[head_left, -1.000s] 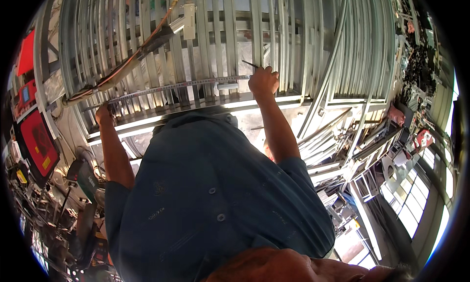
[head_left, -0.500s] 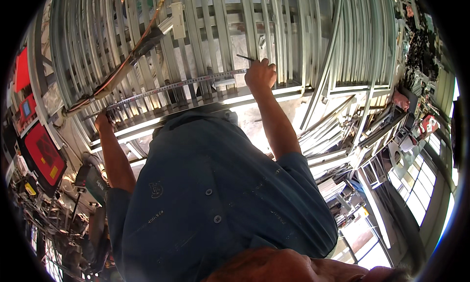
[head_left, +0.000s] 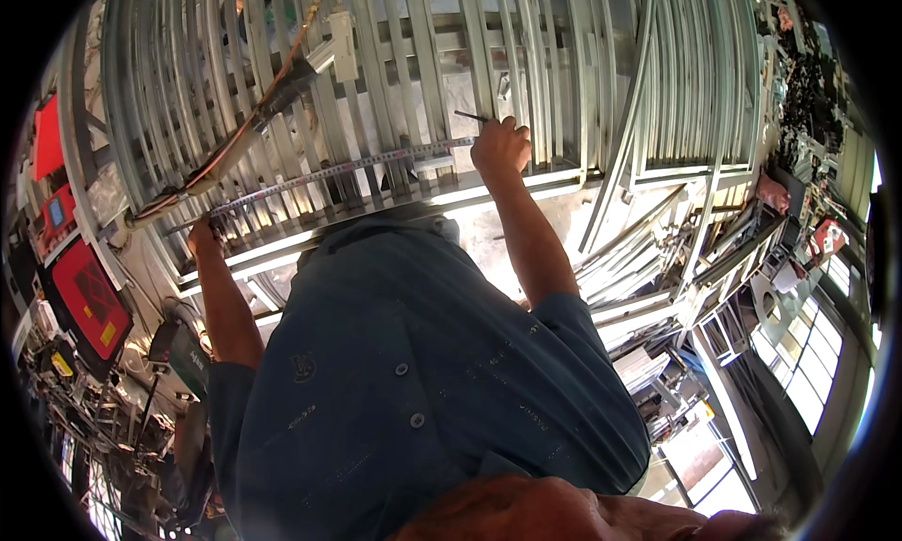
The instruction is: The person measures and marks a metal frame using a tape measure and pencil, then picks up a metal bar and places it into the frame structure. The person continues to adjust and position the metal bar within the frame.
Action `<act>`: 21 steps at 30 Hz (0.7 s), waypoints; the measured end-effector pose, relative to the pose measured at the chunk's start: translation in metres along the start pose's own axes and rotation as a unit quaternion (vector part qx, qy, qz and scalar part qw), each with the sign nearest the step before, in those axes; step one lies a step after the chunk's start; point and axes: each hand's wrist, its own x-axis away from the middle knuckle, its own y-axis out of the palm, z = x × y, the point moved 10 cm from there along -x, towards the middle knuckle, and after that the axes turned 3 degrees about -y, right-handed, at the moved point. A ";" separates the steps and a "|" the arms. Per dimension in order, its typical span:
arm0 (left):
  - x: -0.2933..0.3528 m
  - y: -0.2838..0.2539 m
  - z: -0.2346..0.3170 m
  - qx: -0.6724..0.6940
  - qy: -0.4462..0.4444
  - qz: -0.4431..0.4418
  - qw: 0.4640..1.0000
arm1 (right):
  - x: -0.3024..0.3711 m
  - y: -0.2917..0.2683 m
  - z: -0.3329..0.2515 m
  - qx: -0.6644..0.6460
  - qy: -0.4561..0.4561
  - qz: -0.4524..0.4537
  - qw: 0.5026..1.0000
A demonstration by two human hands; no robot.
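Observation:
A tape measure's pale blade (head_left: 348, 165) stretches taut across a row of metal bars (head_left: 427, 81), running from low on the left to higher on the right. At its left end is my left hand (head_left: 204, 238), closed on the tape near the frame's left corner; shadow hides part of its fingers. My right hand (head_left: 502, 148) is closed in a fist around the right end of the blade. A thin dark pen-like stick (head_left: 471, 116) juts out leftward from the same fist. Whether the tape's case sits in either hand is hidden.
The metal frame's near rail (head_left: 404, 206) runs before my body. A cable bundle with a dark sleeve (head_left: 282, 88) crosses the bars at left. Red-and-black equipment (head_left: 89, 297) stands at far left. Loose metal lengths (head_left: 629, 245) lie at right, beside a stack of long bars (head_left: 695, 81).
Both hands keep hold of the tape in nearly the same places. The view has shifted slightly, and the stick in my right hand sits a little lower and flatter.

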 end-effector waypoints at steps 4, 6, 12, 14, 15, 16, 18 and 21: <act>-0.047 -0.025 0.033 -0.570 0.235 0.072 0.784 | 0.002 0.004 -0.004 0.013 -0.068 0.043 0.997; -0.056 -0.031 0.025 -0.524 0.184 0.102 0.825 | 0.001 0.001 -0.007 0.006 -0.038 -0.014 0.999; 0.001 0.005 0.037 -0.359 0.077 0.090 0.926 | 0.006 -0.011 -0.003 -0.012 -0.005 -0.008 1.000; -0.003 -0.006 0.044 -0.432 0.117 0.094 0.889 | 0.006 -0.016 -0.008 -0.021 -0.015 0.003 1.000; -0.006 -0.005 0.043 -0.471 0.136 0.092 0.867 | 0.006 -0.017 -0.009 -0.026 -0.017 0.001 1.000; -0.003 0.003 0.047 -0.452 0.137 0.093 0.877 | 0.006 -0.016 -0.005 -0.029 -0.006 0.000 1.000; -0.002 0.009 0.050 -0.427 0.140 0.091 0.889 | 0.007 -0.014 -0.002 -0.028 -0.003 0.007 1.000; -0.022 -0.005 0.036 -0.430 0.132 0.090 0.888 | 0.005 -0.016 -0.007 -0.029 -0.016 -0.001 0.999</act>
